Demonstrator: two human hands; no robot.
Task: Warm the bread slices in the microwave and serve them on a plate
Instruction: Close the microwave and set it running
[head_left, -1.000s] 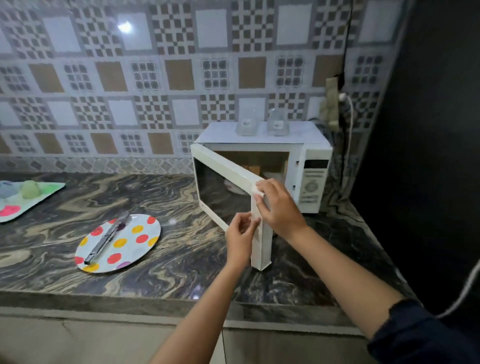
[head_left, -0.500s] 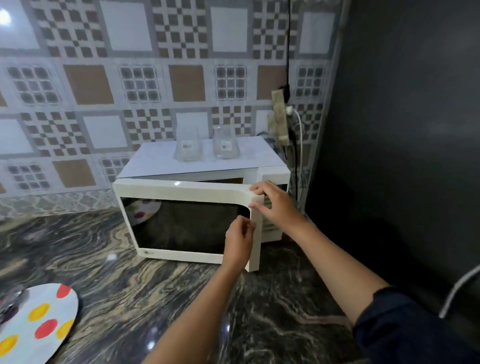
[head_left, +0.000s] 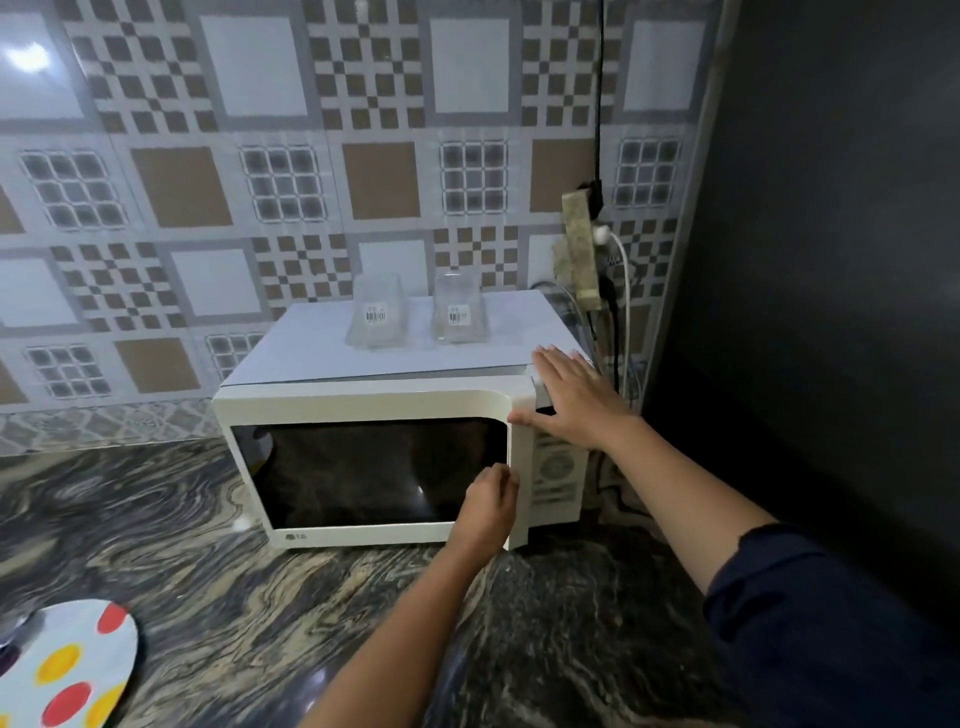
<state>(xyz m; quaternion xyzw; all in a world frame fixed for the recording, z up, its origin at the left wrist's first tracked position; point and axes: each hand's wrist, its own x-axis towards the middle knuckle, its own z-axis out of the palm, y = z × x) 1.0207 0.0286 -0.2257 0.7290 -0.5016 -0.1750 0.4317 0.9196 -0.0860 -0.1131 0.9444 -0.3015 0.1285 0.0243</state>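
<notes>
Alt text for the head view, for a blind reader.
The door of a white microwave is nearly shut: the left hand grips its right edge, the right hand lies flat on the top corner. A spotted plate sits lower left.

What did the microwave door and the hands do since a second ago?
The microwave door swung from wide open to almost shut. The right hand let go of its edge and now lies flat at the top right corner. The left hand stayed on the door's edge. The two clear containers on top stayed put.
</notes>
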